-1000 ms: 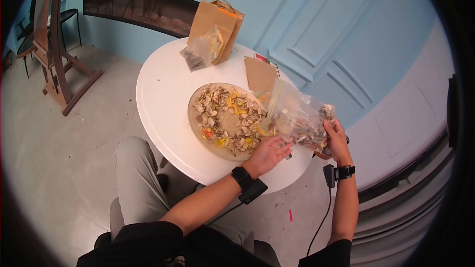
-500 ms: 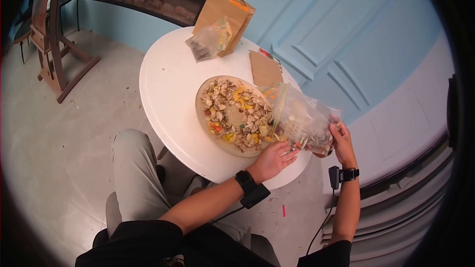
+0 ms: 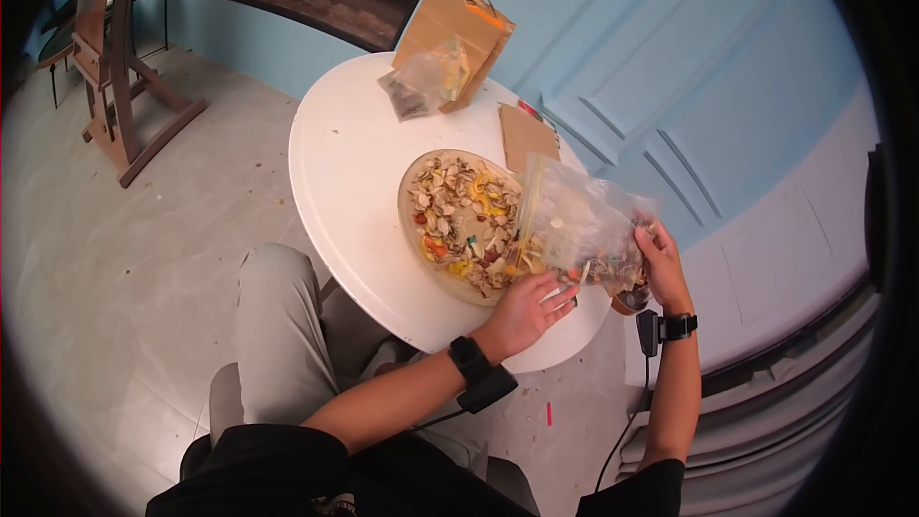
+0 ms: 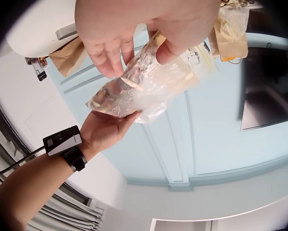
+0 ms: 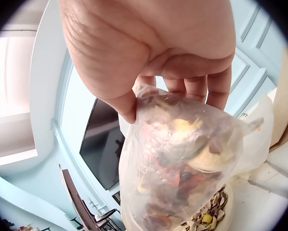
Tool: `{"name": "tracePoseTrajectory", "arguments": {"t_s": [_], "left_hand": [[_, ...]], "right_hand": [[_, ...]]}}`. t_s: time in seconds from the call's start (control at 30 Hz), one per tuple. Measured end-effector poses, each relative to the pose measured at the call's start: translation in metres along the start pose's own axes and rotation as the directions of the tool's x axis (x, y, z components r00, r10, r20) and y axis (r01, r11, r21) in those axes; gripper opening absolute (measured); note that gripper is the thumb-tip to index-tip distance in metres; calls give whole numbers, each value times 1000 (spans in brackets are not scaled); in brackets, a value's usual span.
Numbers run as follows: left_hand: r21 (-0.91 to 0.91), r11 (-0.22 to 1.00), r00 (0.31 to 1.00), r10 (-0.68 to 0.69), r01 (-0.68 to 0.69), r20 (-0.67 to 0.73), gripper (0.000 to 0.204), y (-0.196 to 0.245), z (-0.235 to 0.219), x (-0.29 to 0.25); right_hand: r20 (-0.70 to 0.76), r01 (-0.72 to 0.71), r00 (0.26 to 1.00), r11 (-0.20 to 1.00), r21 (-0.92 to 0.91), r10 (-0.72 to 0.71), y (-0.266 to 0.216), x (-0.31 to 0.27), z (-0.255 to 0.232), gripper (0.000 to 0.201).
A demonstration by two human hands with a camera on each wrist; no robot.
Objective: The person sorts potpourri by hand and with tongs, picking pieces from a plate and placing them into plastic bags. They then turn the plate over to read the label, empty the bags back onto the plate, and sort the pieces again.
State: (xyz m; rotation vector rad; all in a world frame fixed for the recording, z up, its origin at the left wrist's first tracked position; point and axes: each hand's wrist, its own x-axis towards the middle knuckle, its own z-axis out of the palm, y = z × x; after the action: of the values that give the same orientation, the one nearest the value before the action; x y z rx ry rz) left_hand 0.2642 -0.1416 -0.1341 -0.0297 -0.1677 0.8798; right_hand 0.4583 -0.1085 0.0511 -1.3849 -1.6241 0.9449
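My right hand grips the bottom end of a clear zip-lock bag, which is tilted with its mouth toward a round dish. In the right wrist view, thumb and fingers pinch the plastic above mixed dried pieces. The left hand lies at the underside of the bag near its mouth, fingers loosely extended; the left wrist view shows its thumb and fingers close about the bag. Pale dried petal-like flakes, with yellow and orange bits, lie in the shallow round dish.
The dish stands on a round white table. Toward the back are a brown paper bag, another clear bag with dark contents and a flat brown piece. A small brown round container is below my right hand.
The bag keeps its tilt over the dish's right side while its contents shift. More dark and green bits show in the dish. Both hands stay near the bag; the head view has shifted slightly.
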Motion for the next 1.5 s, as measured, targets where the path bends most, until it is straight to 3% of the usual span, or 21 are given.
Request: {"name": "tracePoseTrajectory", "arguments": {"t_s": [0.33,0.53,0.87,0.97,1.07,1.13,1.27,1.33,1.43,1.5], "left_hand": [[-18,995,995,94,-93,31,38,50,22,-10],[-33,991,990,131,-130,55,36,75,33,-4],[-101,987,990,133,-128,43,40,103,36,14],[-124,988,995,96,-97,-20,44,107,36,23],[-63,988,980,128,-139,-152,47,104,40,28],[145,968,968,223,-206,-112,52,99,41,24],[569,756,866,479,-325,-142,68,87,56,24],[723,574,804,593,-384,-43,75,79,54,29],[868,358,781,623,-345,53,82,72,8,66],[944,203,775,627,-260,79,81,72,17,61]], "right_hand": [[26,130,991,987,-93,-128,-9,60,32,45],[62,101,994,989,-104,-95,-43,68,62,46],[-5,157,987,957,-246,-163,-56,89,77,44],[-33,199,976,947,-252,-214,-56,95,84,43],[-48,241,964,939,-247,-260,-55,99,86,43],[-53,273,955,933,-235,-293,-57,99,88,43],[-55,277,951,920,-278,-303,-55,99,90,41],[-68,273,950,913,-302,-306,-58,96,91,40],[-38,321,936,895,-310,-349,-53,102,84,39],[-46,333,927,871,-361,-373,-52,102,81,38]]}}
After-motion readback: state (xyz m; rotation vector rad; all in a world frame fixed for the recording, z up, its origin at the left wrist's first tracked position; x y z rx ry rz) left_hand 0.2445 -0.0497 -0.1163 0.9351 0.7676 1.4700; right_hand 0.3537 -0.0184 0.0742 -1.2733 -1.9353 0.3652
